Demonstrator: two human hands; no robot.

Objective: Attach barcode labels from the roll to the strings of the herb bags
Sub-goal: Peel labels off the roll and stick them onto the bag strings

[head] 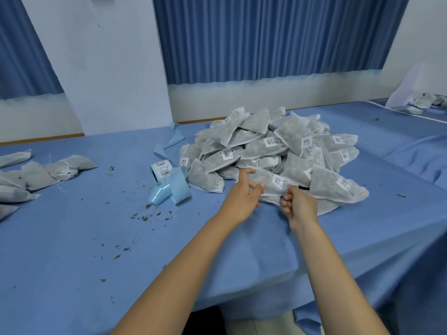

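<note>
Lying long axis left-right, herb bag [269,183], left hand [244,192] grip released, right hand [298,204] grip cannot tell

Heaped white mesh herb bags [273,151] block twelve to two o'clock; pale-blue label roll [167,180] stands at ten; bare blue cloth [72,238] lies open toward eight.

Our left arm [188,252] and our right arm [324,262], both bare, come in over the near edge of the table [72,238] and stretch forward toward its middle, drawing close together at the hands. Our left hand [246,191] has the thumb up and the fingers spread apart, loosely bent. Our right hand [300,204] is just beside it, its back turned up, fingers curled in toward the palm. Whether they pinch something, we cannot tell.
</note>
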